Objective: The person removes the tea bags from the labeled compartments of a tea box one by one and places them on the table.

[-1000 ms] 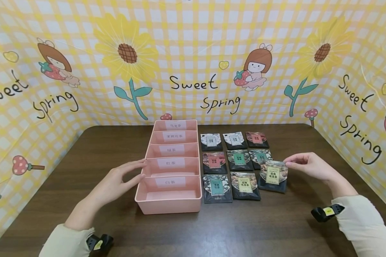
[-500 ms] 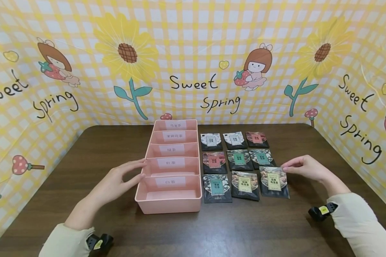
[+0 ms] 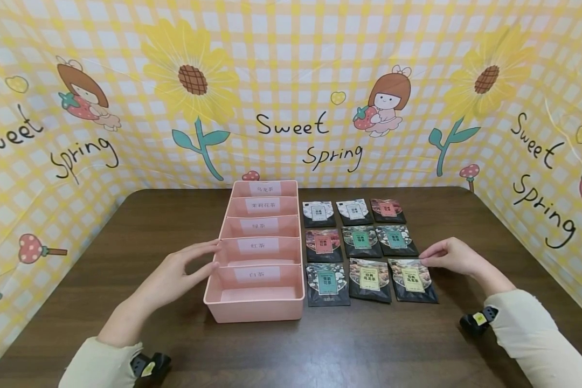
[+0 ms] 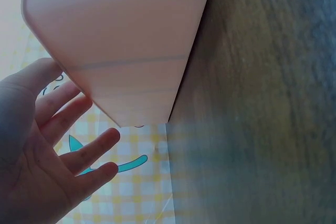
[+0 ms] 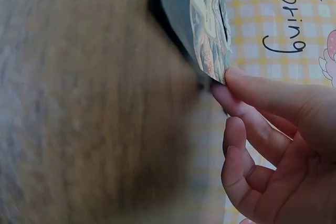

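My right hand (image 3: 450,255) pinches the upper right corner of a tea sachet with a yellow label (image 3: 414,280), between thumb and forefinger in the right wrist view. That sachet lies at the near right of the rows, beside another yellow-labelled sachet (image 3: 370,280). On the left, my left hand (image 3: 177,272) touches the rim of a pink divided box (image 3: 254,311) with its fingertips. Its fingers (image 4: 86,153) are spread and relaxed in the left wrist view. White paper labels with Chinese writing mark the box's compartments.
Several more sachets stand in rows right of the box: white-labelled (image 3: 318,214), red-labelled (image 3: 323,245), green-labelled (image 3: 361,241) and teal-labelled (image 3: 327,284). All lie on a dark wooden table (image 3: 368,345). A yellow checked cloth (image 3: 291,64) encloses the back and sides.
My right hand has drawn the yellow-labelled sachet toward the near side and lowered it into the front row, uncovering the teal-labelled sachet behind it. The left hand stays at the box.
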{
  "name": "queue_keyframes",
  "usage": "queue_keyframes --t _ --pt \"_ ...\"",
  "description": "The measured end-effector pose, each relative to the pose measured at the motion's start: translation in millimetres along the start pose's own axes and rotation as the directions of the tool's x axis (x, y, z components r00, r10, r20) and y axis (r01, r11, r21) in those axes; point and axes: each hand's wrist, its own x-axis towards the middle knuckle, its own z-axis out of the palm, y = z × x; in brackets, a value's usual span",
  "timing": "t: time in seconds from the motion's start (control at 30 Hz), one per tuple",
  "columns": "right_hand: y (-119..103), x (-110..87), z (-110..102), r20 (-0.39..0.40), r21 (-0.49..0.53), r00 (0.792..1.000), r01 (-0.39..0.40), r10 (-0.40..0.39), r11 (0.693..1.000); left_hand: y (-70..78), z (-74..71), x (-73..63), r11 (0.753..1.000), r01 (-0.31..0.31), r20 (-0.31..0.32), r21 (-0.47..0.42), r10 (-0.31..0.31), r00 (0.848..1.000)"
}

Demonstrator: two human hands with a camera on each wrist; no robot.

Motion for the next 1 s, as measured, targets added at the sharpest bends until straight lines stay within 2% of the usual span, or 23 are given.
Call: queue_keyframes --t 0.33,0.67,1.0 --pt "0.7 0.9 3.0 -0.007 0.002 1.000 -0.021 0.021 1.000 1.8 0.7 -0.3 1.000 -0.012 -0.001 -0.006 0.012 1.000" --pt "-1.5 -3.6 -1.7 -0.054 -0.028 0.997 -0.053 0.051 0.998 0.6 1.2 -0.2 1.000 -0.001 -0.005 -0.001 0.001 1.000" --pt "-24.1 -6.4 -7.6 -0.062 0.004 0.998 0.016 -0.015 1.000 1.3 -1.3 0.5 1.000 -0.021 -0.002 0.015 0.021 1.000"
